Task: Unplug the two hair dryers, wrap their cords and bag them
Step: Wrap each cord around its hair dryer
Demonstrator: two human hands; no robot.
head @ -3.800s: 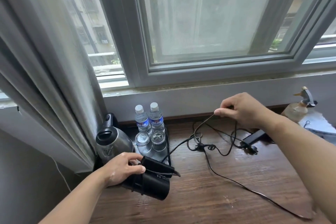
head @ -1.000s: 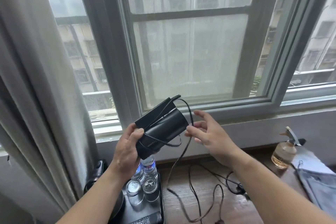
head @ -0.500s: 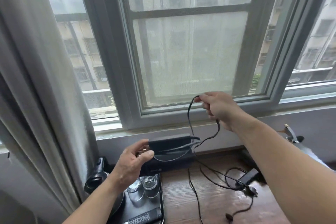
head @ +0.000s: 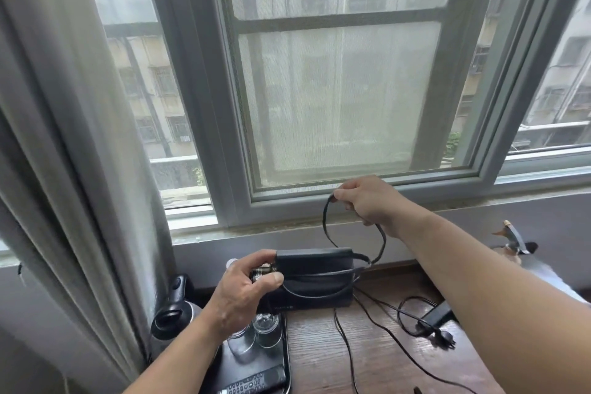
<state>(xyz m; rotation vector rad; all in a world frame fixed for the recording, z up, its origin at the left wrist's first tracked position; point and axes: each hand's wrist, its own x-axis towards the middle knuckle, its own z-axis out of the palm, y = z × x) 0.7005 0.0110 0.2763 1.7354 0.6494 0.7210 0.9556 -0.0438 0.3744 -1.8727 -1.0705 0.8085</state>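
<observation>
Dryer [head: 315,278]: folded and held level in your left hand [head: 246,288], which grips its left end with the thumb in front, above the glasses [head: 262,326] on the tray [head: 286,361]. Cord [head: 324,224]: a couple of turns already lie lengthwise round the body. A loop rises from the right end to your right hand [head: 364,198], which pinches it up and to the right of the left hand. The hands are well apart. The remaining cord drops under your right forearm and lies slack in curls on the desk [head: 383,361]. A plug [head: 443,337] rests there beside a black object I cannot identify. Step judged: wrapping the first dryer's cord, early on, with much slack left and no bag in view. Next move calls for carrying the loop over the body and laying it snug beside the existing turns, with the left thumb pinning them. Watch that the trailing cord does not snag in the curls near the plug. Versus 1.0 s ago: the dryer was tilted and higher, with the right hand open at its end. It now sits lower and level, with the right hand closed on the cord. Versus 3.8 s ago: the dryer sat down by the kettle [head: 172,317].
</observation>
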